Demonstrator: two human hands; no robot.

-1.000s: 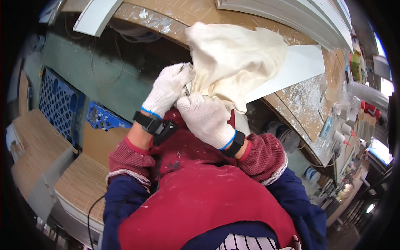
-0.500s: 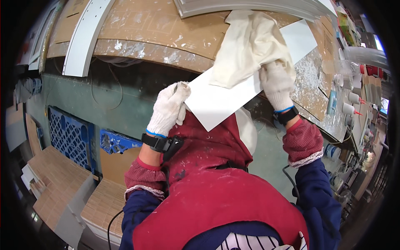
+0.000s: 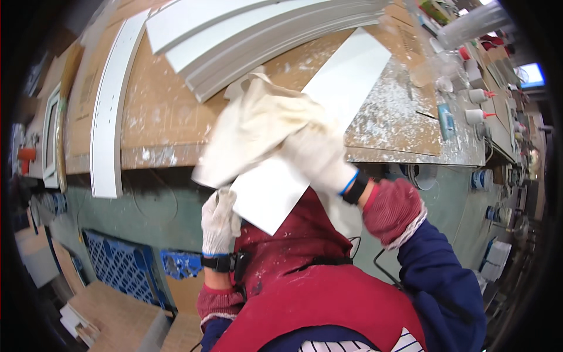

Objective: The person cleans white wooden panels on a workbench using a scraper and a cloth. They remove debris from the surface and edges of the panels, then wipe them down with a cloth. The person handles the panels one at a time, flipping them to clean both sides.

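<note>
A flat white board (image 3: pixel 352 70) lies slantwise over the workbench, its near end reaching past the edge toward my red apron. My gloved left hand (image 3: pixel 219 220) is closed on the board's near left corner. With my gloved right hand (image 3: pixel 316 157) I press a cream cloth (image 3: pixel 252 126) onto the board's upper face. The cloth is bunched under my fingers, and its loose part spreads left beyond the board. Some motion blur softens the right hand and the cloth. The middle of the board is hidden beneath them.
Long white moulded boards (image 3: pixel 246 44) lie at the back of the paint-spattered bench (image 3: pixel 164 129). Another narrow white board (image 3: pixel 111 111) overhangs the bench edge at left. Bottles with red tips (image 3: pixel 476 116) stand at right. A blue plastic pallet (image 3: pixel 120 264) is below at left.
My right hand has swept the cloth leftward and nearer along the board. The view has shifted, showing more of the bench and its back boards. My left hand still grips the corner.
</note>
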